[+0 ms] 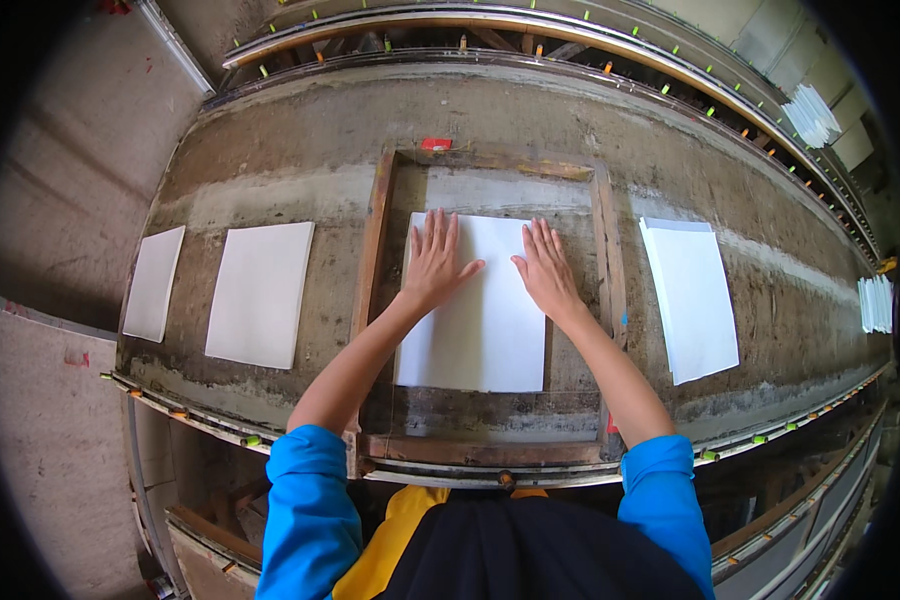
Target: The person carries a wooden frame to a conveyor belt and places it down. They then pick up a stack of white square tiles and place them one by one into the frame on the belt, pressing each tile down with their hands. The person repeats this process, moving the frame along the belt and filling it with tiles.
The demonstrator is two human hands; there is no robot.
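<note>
Inside a wooden frame [482, 450] lies a white sheet of paper [490, 335] or a thin stack of them; I cannot tell which. My left hand [436, 264] rests flat on its upper left part, fingers pointing away from me and thumb turned inward. Across from it, my right hand [552, 268] lies flat at the upper right edge, partly over the sheet and partly beyond it. Both hands are open and grip nothing. My right forearm crosses the frame's right bar, and my left forearm crosses the left one.
To the left on the long worn table [270, 195] lie a white paper stack [260, 295] and another white stack [154, 285]. A slightly fanned stack [692, 300] lies to the right. A red piece [436, 144] sits beyond the frame. Clip-lined rails [470, 18] run behind.
</note>
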